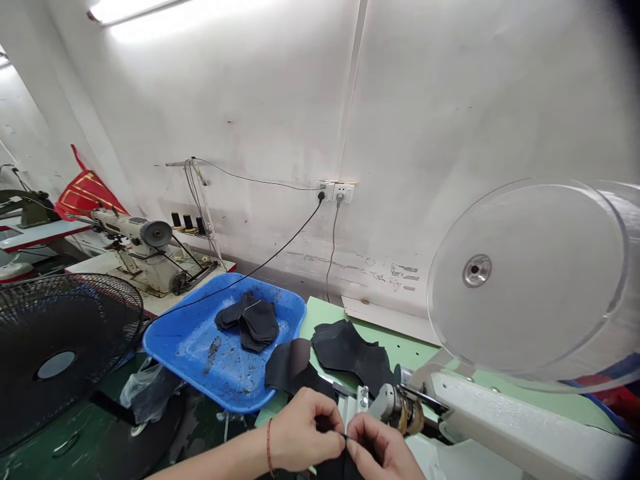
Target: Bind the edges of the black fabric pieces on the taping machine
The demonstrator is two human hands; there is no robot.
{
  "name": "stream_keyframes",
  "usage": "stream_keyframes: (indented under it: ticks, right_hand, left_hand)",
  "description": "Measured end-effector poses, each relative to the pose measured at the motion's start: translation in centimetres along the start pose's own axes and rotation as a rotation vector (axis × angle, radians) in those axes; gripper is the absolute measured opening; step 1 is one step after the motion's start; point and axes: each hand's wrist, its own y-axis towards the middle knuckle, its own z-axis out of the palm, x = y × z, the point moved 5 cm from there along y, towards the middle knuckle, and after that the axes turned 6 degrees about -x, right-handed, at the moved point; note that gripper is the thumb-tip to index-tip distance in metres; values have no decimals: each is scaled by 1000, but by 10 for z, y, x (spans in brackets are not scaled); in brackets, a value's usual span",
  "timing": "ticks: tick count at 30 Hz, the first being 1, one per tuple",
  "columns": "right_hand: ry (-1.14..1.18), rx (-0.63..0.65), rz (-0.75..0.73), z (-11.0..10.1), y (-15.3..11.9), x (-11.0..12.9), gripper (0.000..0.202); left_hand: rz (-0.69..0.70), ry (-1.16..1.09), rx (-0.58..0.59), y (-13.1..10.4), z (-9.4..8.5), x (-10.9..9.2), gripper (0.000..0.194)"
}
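Observation:
My left hand (306, 430), with a thin red cord on its wrist, pinches the edge of a black fabric piece (341, 467) at the bottom centre. Right beside it, my right hand (377, 447) pinches the same edge, the fingertips of both hands almost touching. The piece hangs below the fingers, partly hidden by them. Just beyond the hands is the metal working head (400, 407) of a white machine (520, 423). A stack of cut black pieces (350, 350) lies on the light green table (320, 310), and another black piece (287, 367) lies at its left edge.
A blue plastic tub (195, 347) with black pieces (253, 320) stands left of the table. A large black fan (60, 360) is at far left, near a sewing machine (145, 247). A clear round container (530, 287) rises at right. Cords run from wall sockets (335, 191).

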Motion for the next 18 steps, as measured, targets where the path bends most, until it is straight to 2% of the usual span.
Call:
stream_keyframes:
  ticks: [5, 10, 14, 18]
  right_hand:
    - [136, 88, 14, -1, -1, 1, 44]
    - [72, 43, 10, -6, -2, 6, 39]
    - [97, 40, 18, -9, -1, 9, 41]
    - [132, 26, 66, -13, -1, 10, 39]
  left_hand:
    - [-46, -80, 27, 3, 8, 1, 3]
    - [9, -57, -7, 4, 9, -5, 3]
    - [-72, -167, 34, 5, 13, -3, 3]
    - [-65, -243, 56, 8, 15, -5, 9]
